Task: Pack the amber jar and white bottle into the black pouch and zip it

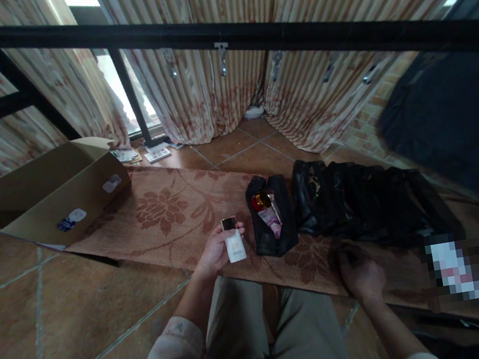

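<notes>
My left hand (215, 250) is closed around a small white tube with a dark cap (233, 240), held upright just left of an open black pouch (273, 218). Inside the pouch show a red-capped bottle (260, 201) and a pink packet (270, 219). Over the mat's near edge my right hand (360, 272) hangs in shadow with its fingers curled downward. What it holds, if anything, does not show. A larger black bag (361, 199) lies right of the pouch.
A flower-patterned mat (171, 208) covers the tiled floor (63, 329). At the left lies an open cardboard box (48, 194). Papers (144, 153) sit by the striped curtains (220, 55). A black rail (244, 36) crosses above. At the right is a dark bulky shape (452, 115).
</notes>
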A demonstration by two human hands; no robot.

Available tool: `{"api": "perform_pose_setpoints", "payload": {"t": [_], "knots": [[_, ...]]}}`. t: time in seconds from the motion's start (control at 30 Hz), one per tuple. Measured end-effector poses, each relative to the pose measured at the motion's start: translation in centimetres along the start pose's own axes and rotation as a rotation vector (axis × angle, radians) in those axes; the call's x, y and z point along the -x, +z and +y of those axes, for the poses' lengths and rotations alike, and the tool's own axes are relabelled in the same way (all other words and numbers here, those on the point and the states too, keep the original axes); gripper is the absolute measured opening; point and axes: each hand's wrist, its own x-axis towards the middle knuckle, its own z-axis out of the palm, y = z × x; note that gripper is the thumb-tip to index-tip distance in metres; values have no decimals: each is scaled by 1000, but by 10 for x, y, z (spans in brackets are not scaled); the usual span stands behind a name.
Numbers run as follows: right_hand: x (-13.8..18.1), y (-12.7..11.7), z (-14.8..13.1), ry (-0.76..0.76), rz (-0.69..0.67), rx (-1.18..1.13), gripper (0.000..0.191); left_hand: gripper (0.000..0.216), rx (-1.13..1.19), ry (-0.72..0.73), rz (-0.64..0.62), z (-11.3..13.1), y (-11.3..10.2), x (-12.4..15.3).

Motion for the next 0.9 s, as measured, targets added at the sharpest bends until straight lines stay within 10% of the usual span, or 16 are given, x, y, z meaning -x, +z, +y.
{"api": "perform_pose_setpoints", "payload": {"t": [0.9], "knots": [[-3, 4, 3, -13, 3, 10, 38, 27, 99, -81, 9, 0, -1, -4]]}}
